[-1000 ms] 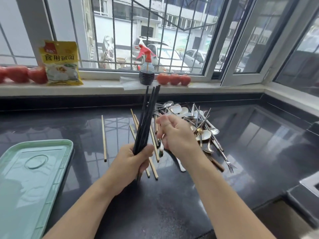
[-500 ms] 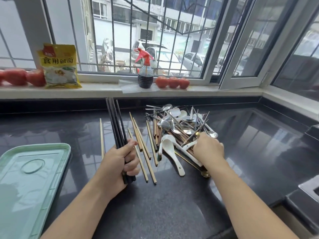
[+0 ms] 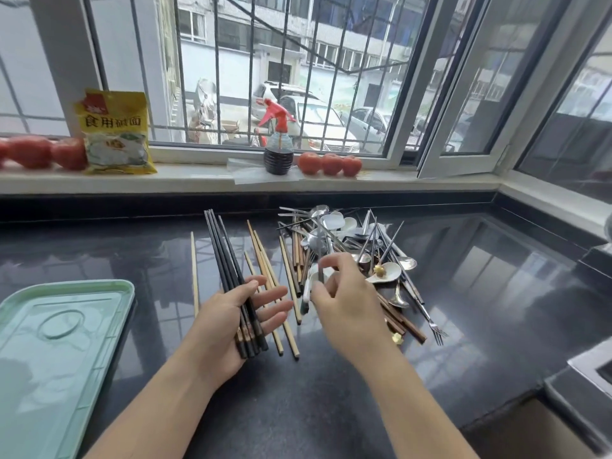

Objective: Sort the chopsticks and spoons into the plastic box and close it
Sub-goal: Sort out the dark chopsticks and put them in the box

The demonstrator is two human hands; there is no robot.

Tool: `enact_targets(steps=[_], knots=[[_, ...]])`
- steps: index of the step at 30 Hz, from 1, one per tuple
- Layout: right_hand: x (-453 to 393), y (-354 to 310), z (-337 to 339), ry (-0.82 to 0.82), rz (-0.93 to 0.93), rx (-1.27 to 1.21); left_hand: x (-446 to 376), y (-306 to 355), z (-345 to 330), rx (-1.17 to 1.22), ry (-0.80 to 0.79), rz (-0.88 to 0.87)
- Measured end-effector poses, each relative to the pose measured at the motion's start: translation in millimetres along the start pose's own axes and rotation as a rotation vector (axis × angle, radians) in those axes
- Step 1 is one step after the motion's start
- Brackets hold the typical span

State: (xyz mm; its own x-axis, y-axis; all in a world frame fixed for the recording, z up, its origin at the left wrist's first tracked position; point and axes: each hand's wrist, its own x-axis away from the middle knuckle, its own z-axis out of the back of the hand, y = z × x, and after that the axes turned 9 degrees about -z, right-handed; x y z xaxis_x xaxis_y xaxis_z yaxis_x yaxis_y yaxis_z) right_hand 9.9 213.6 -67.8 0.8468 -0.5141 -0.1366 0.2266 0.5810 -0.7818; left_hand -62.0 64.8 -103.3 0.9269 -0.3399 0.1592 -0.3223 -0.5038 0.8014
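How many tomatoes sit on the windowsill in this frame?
5 visible: three in a row right of the spray bottle at; two left of the yellow packet at. More may lie beyond the left edge.

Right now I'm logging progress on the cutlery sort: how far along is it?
Early. Done: a bundle of black chopsticks is gathered, lying across the left hand. In hand: the right hand pinches a dark utensil at the mixed pile. Left: the wooden chopsticks on the counter, the spoons, and closing; only a green lid shows, nothing on it.
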Motion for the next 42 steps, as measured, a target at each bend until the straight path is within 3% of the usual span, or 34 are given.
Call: enact_targets(steps=[8, 12, 13, 15, 17, 19, 22, 24, 33, 36, 38, 42], knots=[[18, 3, -52, -0.179, 0.267, 0.065, 1, 0, -1, 0.195, -0.074, 0.048], [19, 17, -46, -0.262, 0.292, 0.064, 0, -1, 2, 0.128, -0.048, -0.045], [15, 24, -38, -0.203, 0.286, 0.076, -2, -2, 3, 0.11, -0.034, -0.08], [-1, 46, -16, 0.071, 0.222, 0.134, -5, -3, 5, 0.101, -0.025, -0.115], [-24, 74, 17, 0.389, 0.059, 0.248, -7, -5, 5, 0.106, -0.048, -0.123], [-47, 100, 51, 0.527, -0.149, 0.41, -8, -6, 5, 0.086, -0.077, -0.124], [-68, 126, 80, 0.367, -0.434, 0.624, -8, -10, 2, 0.019, -0.095, -0.143], [-73, 131, 81, 0.299, -0.473, 0.637, -8, -11, 0, -0.024, -0.097, -0.149], [-29, 92, 78, 0.404, -0.542, 0.285, 2, -4, -2, 0.025, -0.049, -0.056], [3, 70, 62, 0.393, -0.492, 0.21, 4, -2, -3, 0.069, -0.023, -0.025], [19, 51, 39, 0.364, -0.356, 0.05, 4, -2, -2, 0.114, -0.039, -0.003], [36, 18, -21, 0.074, -0.128, -0.109, 0, -6, -2, 0.176, -0.059, -0.001]])
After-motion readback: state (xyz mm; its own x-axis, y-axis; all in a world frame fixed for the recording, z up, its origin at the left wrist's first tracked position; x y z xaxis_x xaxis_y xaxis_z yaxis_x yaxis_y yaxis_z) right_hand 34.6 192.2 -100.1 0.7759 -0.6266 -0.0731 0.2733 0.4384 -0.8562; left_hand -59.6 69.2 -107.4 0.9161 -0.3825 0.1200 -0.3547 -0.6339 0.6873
